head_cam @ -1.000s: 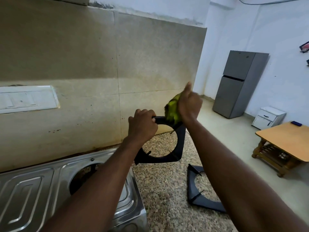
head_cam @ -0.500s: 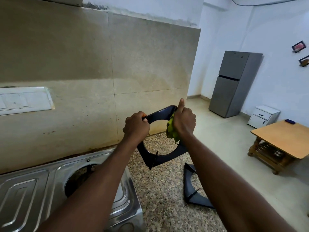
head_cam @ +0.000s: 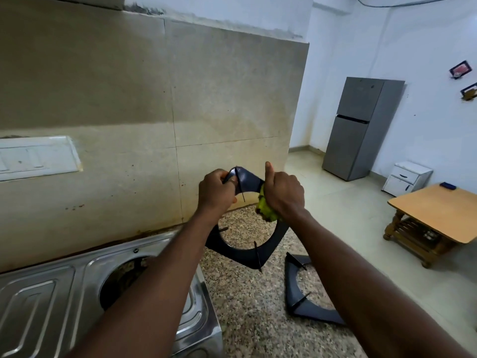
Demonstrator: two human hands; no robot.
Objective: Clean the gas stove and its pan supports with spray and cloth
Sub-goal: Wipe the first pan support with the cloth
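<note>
Aloft, left grip (head_cam: 215, 193) clamped on black ringed pan support (head_cam: 238, 254), right grip (head_cam: 284, 193) pinching crumpled green cloth (head_cam: 265, 211)

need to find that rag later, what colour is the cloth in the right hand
Yellow-green cloth, best seen in the head view.

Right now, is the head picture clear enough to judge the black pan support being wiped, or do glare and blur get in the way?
Head view: soft, even light, faint sheen on the black ring-shaped pan support; left hand, right hand and crumpled green cloth look fairly sharp. Head view, edges: bright reflections on the stainless steel stove top; the wide lens tilts the grey fridge.
</note>
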